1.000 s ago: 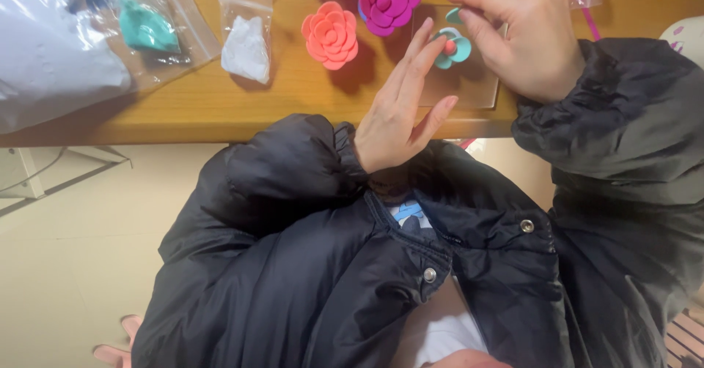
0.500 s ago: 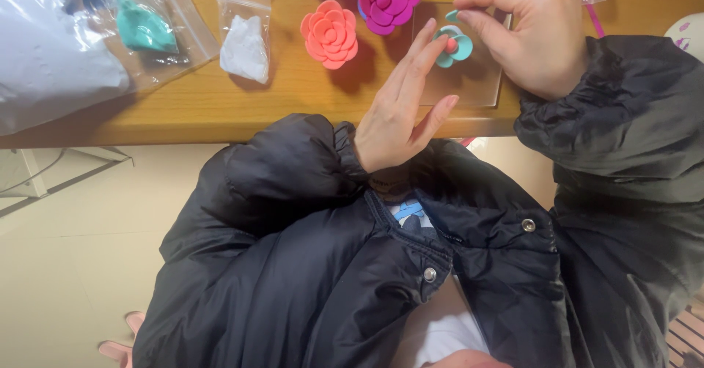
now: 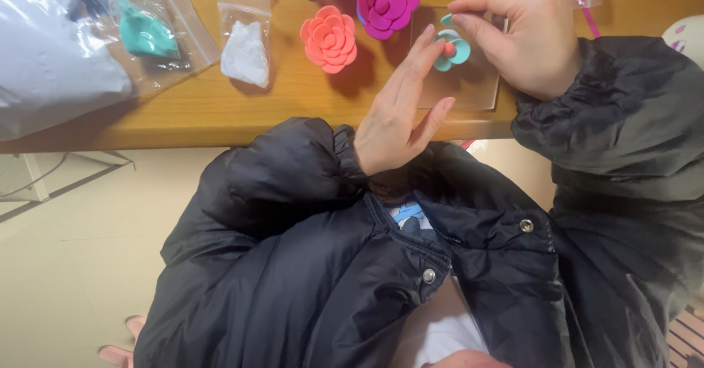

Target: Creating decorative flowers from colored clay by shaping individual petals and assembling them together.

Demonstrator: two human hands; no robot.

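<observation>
My right hand (image 3: 524, 34) pinches a petal of the teal flower (image 3: 449, 48) on the clear mat (image 3: 469, 89); my left hand (image 3: 400, 111), fingers flat and together, steadies it. I'd press gently, keeping petals even.

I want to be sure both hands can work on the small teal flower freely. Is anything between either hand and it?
Nothing visible. The right hand pinches the teal flower directly, and the left hand has its fingertips right beside it. The coral flower sits off to the side.
</observation>
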